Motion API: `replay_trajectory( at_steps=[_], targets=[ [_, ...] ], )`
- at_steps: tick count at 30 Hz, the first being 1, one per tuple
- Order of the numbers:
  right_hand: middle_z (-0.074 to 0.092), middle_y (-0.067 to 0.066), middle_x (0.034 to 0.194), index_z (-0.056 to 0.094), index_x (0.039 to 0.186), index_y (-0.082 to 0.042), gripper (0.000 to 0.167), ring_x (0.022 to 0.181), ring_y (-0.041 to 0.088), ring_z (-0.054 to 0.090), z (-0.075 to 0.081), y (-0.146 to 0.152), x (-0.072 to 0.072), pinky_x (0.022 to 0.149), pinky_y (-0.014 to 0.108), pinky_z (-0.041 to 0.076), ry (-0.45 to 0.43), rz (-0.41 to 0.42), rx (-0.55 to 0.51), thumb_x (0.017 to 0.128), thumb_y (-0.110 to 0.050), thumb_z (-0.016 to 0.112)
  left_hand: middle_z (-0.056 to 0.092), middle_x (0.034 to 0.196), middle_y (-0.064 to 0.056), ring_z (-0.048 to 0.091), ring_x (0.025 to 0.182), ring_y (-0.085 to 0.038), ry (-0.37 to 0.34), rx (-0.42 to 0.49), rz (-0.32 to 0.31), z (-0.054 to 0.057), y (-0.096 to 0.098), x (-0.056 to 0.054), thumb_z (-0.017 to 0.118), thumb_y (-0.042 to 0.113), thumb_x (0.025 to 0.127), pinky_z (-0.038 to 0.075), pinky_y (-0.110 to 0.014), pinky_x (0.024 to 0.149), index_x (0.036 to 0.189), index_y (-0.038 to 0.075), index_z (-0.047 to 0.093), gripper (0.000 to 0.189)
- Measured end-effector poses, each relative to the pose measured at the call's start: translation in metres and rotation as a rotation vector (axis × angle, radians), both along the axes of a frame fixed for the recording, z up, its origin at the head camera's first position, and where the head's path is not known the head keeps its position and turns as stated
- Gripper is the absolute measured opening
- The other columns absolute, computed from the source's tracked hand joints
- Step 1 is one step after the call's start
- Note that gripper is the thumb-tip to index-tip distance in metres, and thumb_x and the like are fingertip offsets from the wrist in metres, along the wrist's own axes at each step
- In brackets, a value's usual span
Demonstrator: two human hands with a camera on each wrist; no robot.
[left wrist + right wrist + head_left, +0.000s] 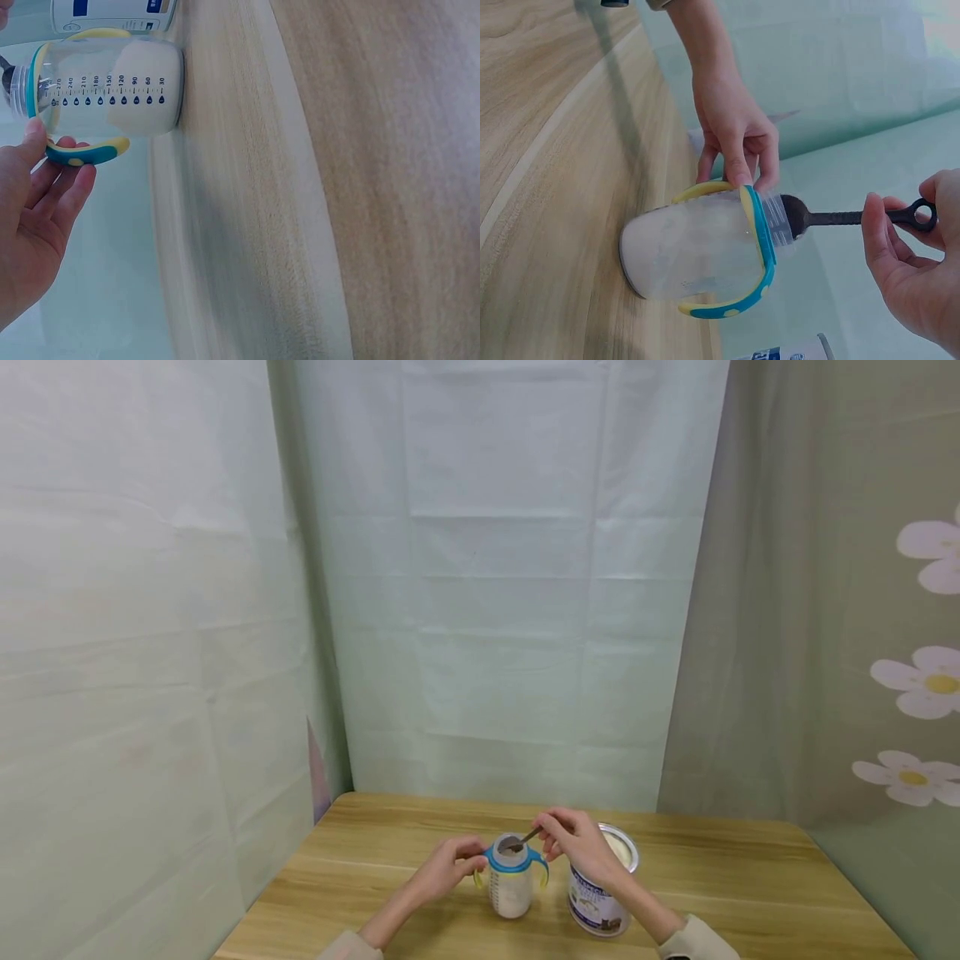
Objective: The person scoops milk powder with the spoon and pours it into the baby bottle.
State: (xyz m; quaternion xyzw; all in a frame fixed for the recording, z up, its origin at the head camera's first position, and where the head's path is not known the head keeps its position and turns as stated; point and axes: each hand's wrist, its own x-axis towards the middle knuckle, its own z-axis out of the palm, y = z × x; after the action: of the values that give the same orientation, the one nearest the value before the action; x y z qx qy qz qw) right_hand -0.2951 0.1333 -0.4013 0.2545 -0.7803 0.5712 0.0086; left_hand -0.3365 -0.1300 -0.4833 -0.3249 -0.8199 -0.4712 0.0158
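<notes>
A clear baby bottle [512, 893] with a blue-and-yellow two-handled collar stands upright and uncapped on the table, pale powder filling its lower part. My left hand [452, 865] pinches one of its handles [88, 154] between thumb and fingers. With thumb and fingertips my right hand [573, 843] grips the shaft of a dark spoon [836, 218], which has a ring at its end. The spoon's bowl is at the bottle's open mouth [780, 220]. Right of the bottle, partly behind my right forearm, stands an open tin [592, 906] of pale powder.
The wooden table [405, 827] has its far edge against a hanging pale curtain [502, 677]. More curtains hang at the left and right, the right one printed with white flowers [930, 683].
</notes>
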Motion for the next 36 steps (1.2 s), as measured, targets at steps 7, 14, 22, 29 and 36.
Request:
replay_trajectory(
  at_steps=[7,14,22,29,36],
  targets=[
    [0.06,0.005,0.085,0.064,0.107,0.006,0.04,0.074,0.016,0.063,0.001,0.005,0.001,0.066,0.028,0.057,-0.009,-0.042,-0.02,0.103,-0.031,0.048,0.069,0.087,-0.017,0.062,0.08,-0.006,0.009,-0.011,0.002,0.004,0.001,0.002,0.059,0.021,0.096,0.051,-0.021,0.07,0.098,0.01,0.067,0.014],
    [0.06,0.004,0.087,0.062,0.109,0.008,0.036,0.076,0.016,0.062,0.0,0.012,0.0,0.066,0.026,0.056,-0.011,-0.027,-0.052,0.104,-0.024,0.045,0.067,0.087,-0.026,0.064,0.079,-0.023,-0.004,0.009,0.007,0.028,0.007,0.024,0.058,0.007,0.095,0.051,-0.022,0.069,0.098,0.002,0.066,0.01],
    [0.06,0.003,0.089,0.061,0.11,0.008,0.041,0.075,0.013,0.06,0.001,0.017,0.0,0.066,0.024,0.055,-0.04,-0.025,-0.101,0.104,-0.029,0.045,0.068,0.088,-0.025,0.064,0.079,-0.022,-0.025,0.004,0.013,0.032,0.007,0.027,0.058,0.008,0.095,0.05,-0.022,0.068,0.098,0.004,0.068,0.011],
    [0.06,0.003,0.089,0.06,0.111,0.009,0.043,0.076,0.012,0.059,0.0,0.018,0.0,0.067,0.024,0.055,-0.075,-0.037,-0.13,0.104,-0.031,0.045,0.069,0.089,-0.023,0.065,0.08,-0.024,-0.017,-0.018,0.042,0.014,0.006,0.013,0.058,0.008,0.096,0.05,-0.021,0.068,0.098,0.006,0.068,0.011],
    [0.06,0.002,0.088,0.057,0.114,0.013,0.047,0.075,0.012,0.059,0.003,0.019,0.001,0.067,0.024,0.054,-0.1,-0.069,-0.152,0.104,-0.031,0.045,0.069,0.087,-0.018,0.062,0.078,-0.012,-0.016,-0.012,0.034,0.002,0.002,0.001,0.059,0.017,0.095,0.05,-0.02,0.067,0.098,0.01,0.068,0.011]
  ],
)
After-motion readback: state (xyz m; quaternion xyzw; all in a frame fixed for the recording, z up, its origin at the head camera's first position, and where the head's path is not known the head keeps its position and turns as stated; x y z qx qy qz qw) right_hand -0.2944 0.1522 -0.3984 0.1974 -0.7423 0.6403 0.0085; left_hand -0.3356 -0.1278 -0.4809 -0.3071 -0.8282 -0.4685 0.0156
